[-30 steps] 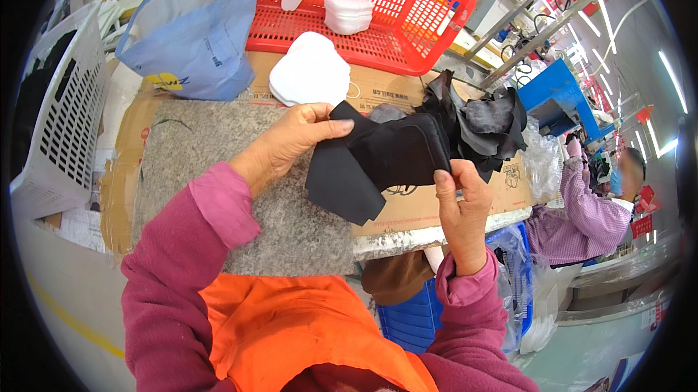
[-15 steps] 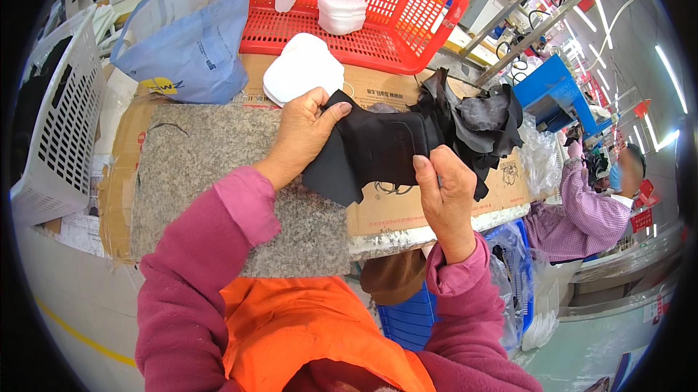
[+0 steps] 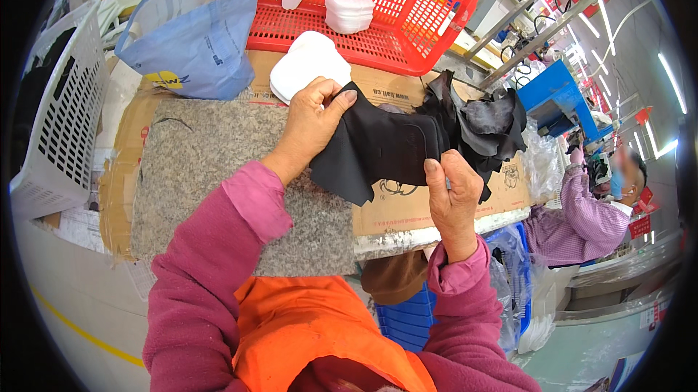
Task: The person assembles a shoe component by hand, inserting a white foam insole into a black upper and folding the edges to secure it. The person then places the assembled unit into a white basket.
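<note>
A black fabric piece (image 3: 396, 146) is stretched between my two hands above the table. My left hand (image 3: 317, 117) pinches its upper left corner between thumb and fingers. My right hand (image 3: 452, 192) grips its lower right edge, thumb on top. A faint rounded outline shows on the fabric's face. Just right of it lies a loose pile of black pieces (image 3: 488, 124), partly touching it. Behind my left hand is a stack of white rounded pads (image 3: 309, 63).
A grey speckled slab (image 3: 211, 181) lies on the cardboard-covered table (image 3: 396, 225). Behind stands a red basket (image 3: 407, 54) holding white pads. A blue bag (image 3: 193, 43) and white crate (image 3: 65, 130) are at left. A co-worker (image 3: 578, 210) sits at right.
Both hands and the black fabric piece appear slightly further right, along with the whole scene, as the view shifts a little. The grip of both hands stays the same.
</note>
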The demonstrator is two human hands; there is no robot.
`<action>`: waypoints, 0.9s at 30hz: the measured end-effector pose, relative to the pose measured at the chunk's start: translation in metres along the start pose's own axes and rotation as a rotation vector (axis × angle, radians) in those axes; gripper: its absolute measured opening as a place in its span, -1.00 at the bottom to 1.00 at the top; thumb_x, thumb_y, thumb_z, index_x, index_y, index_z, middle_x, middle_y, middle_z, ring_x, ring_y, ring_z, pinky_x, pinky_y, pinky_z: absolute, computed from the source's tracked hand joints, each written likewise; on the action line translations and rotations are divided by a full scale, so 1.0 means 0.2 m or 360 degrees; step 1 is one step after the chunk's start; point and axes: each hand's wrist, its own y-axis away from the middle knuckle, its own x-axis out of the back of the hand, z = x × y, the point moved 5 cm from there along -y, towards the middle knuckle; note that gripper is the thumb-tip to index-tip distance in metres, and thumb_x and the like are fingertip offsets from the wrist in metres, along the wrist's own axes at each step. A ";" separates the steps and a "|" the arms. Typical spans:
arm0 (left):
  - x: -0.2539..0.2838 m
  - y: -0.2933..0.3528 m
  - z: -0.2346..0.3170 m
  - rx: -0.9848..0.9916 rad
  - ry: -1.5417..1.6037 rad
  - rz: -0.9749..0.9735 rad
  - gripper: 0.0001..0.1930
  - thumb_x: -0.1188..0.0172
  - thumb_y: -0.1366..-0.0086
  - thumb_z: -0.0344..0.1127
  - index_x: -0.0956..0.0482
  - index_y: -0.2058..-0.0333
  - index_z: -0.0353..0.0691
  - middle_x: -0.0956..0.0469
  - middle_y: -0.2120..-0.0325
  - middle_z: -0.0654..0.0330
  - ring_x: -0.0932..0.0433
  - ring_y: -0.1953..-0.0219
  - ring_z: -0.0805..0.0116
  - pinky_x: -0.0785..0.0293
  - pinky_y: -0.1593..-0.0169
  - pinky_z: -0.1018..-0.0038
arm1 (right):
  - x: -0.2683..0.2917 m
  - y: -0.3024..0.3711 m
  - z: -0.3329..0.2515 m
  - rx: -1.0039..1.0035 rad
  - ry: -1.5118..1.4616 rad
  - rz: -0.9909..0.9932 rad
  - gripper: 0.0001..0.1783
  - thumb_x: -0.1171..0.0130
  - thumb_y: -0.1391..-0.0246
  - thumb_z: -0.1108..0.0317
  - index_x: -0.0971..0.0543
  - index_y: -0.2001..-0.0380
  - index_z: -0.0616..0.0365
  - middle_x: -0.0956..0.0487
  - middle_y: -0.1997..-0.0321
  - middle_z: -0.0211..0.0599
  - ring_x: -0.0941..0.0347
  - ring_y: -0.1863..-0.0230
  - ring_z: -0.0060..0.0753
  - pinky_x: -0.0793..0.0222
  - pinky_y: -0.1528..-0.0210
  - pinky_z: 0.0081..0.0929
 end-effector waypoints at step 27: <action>-0.02 0.02 0.15 -0.0149 -0.0558 -0.0052 -0.59 -0.43 -0.10 -0.26 -0.30 0.54 -0.26 -0.31 0.57 0.27 -0.26 0.47 0.45 -0.25 0.39 0.44 | 0.01 0.05 0.01 0.0121 0.0005 0.0113 -0.76 -0.27 -0.01 0.50 -0.40 0.60 0.26 -0.37 0.58 -0.21 -0.26 0.54 -0.20 -0.15 0.47 -0.33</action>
